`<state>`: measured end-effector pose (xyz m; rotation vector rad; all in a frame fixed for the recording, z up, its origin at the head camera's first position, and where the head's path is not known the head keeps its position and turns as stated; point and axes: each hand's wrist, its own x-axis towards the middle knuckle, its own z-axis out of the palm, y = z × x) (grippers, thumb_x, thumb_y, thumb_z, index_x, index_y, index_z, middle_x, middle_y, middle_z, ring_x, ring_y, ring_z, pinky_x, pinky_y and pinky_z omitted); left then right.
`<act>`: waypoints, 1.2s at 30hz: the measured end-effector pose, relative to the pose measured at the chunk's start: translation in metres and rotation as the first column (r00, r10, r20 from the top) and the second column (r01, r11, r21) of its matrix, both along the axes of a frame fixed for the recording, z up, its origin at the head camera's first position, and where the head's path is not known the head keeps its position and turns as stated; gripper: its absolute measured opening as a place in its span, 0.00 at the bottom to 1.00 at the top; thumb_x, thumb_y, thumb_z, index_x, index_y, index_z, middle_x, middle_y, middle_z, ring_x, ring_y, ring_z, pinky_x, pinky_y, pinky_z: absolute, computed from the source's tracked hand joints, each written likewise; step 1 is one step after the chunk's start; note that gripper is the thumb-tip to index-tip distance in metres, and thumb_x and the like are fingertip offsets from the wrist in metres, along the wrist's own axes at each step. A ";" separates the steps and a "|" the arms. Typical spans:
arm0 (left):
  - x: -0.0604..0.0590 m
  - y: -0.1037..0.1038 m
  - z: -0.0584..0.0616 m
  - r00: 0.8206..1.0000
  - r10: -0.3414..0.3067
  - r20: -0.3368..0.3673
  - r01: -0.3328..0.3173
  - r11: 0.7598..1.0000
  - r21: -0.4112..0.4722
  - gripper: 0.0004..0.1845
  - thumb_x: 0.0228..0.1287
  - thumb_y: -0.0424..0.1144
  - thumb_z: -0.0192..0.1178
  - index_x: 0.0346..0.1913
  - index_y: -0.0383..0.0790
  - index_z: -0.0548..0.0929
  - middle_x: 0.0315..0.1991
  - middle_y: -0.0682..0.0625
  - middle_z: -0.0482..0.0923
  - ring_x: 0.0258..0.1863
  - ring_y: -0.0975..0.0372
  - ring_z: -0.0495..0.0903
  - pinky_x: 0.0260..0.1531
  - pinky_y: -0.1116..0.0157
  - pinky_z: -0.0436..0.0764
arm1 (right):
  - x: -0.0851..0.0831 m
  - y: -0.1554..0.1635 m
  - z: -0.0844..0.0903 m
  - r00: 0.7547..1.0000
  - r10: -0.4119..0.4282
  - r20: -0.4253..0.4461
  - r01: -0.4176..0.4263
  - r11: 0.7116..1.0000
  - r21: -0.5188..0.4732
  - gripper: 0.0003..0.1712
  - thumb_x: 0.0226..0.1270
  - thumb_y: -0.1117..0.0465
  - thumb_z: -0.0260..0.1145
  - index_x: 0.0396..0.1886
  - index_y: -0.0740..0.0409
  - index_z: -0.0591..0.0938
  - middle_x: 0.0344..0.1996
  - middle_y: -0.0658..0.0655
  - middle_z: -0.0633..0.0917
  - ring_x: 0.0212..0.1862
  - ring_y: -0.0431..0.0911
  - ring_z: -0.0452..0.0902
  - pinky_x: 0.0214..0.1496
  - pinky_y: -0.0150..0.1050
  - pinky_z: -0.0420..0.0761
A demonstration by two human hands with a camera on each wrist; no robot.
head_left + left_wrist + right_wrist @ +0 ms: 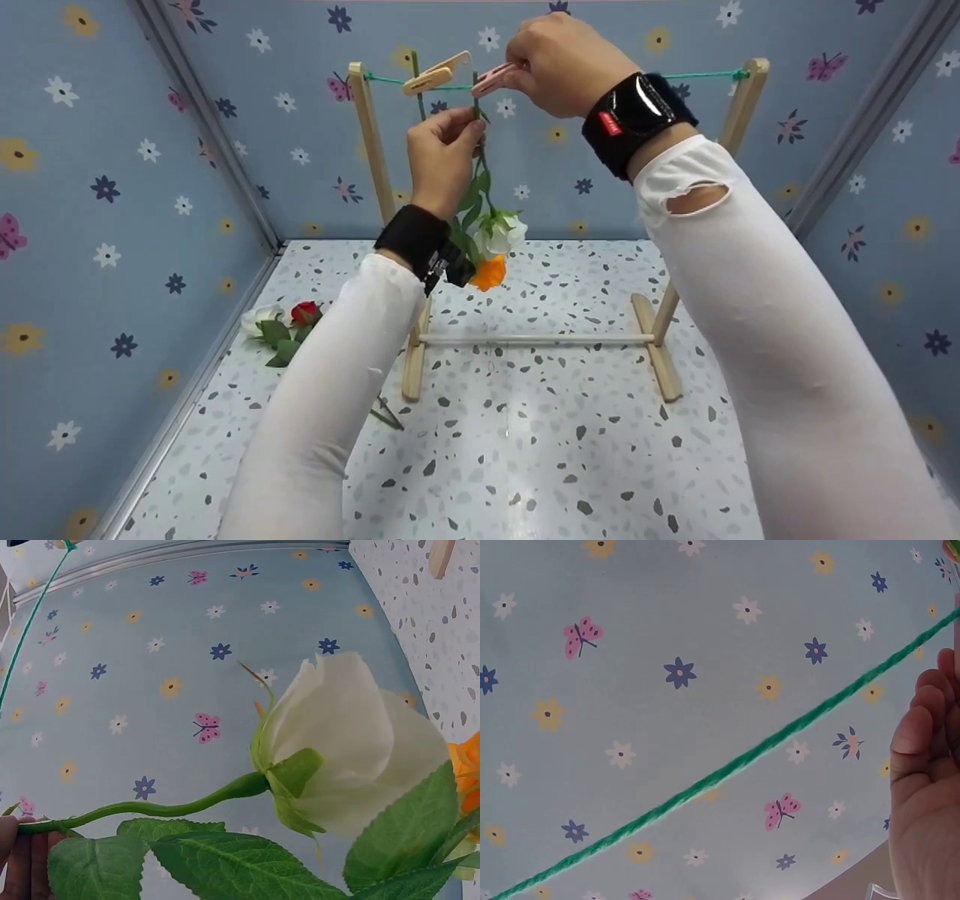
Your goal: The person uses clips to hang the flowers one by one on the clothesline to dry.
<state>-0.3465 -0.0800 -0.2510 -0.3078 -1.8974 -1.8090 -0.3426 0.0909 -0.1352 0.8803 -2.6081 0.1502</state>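
My left hand pinches the green stem of a white rose, which hangs head down from a green cord. In the left wrist view, this white rose and its leaves fill the right side. My right hand grips a pink clothespin, its front end at the stem's top by the cord. Just left, a yellowish clothespin sits on the cord at another upright stem. An orange flower hangs below the white rose, its upper part hidden by my left hand and leaves.
A wooden frame with a left post and a right post holds the cord. Low across it runs a pale bar. At left on the speckled table lie a red rose and a white flower, partly behind my left sleeve.
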 end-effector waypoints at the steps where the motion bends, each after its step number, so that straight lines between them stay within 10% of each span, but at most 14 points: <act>1: 0.000 0.000 0.000 1.000 0.003 0.000 -0.003 1.000 -0.002 0.12 0.79 0.31 0.63 0.57 0.27 0.90 0.48 0.34 0.89 0.40 0.64 0.86 0.47 0.68 0.89 | -0.001 0.000 -0.001 1.000 0.008 -0.002 -0.008 1.000 0.003 0.22 0.90 0.57 0.55 0.60 0.71 0.85 0.54 0.70 0.84 0.59 0.64 0.80 0.66 0.58 0.80; 36: -0.006 0.001 -0.002 1.000 0.011 -0.018 -0.011 1.000 -0.013 0.12 0.79 0.31 0.63 0.55 0.28 0.90 0.47 0.38 0.89 0.41 0.63 0.84 0.49 0.70 0.86 | -0.006 -0.003 -0.003 0.998 -0.025 0.051 0.022 0.999 0.046 0.23 0.89 0.57 0.54 0.65 0.70 0.83 0.57 0.71 0.83 0.58 0.64 0.78 0.66 0.58 0.80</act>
